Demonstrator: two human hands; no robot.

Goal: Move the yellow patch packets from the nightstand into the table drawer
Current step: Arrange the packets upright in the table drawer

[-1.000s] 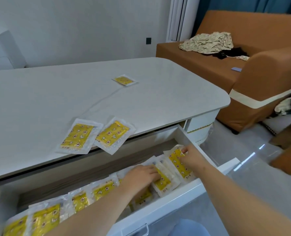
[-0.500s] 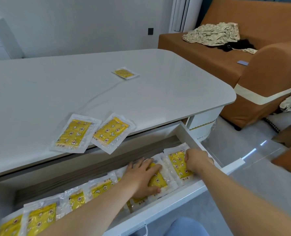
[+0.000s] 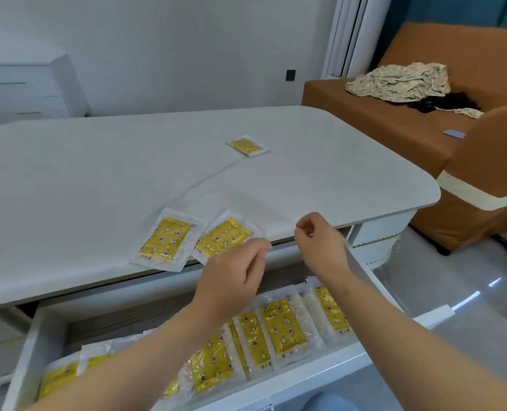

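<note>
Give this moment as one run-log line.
drawer: open, packets inside | tabletop packets: three | left hand: at nearest packet, contact unclear | right hand: curled, empty

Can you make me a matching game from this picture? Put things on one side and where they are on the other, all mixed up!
Things:
1. crumpled cloth
2. row of yellow packets
3. lone yellow packet
4. white dresser

Places:
A. in the open drawer
B. by the far wall
C. on the orange sofa
D. far out on the tabletop

Pairs: 1-C, 2-A, 3-D, 4-B.
</note>
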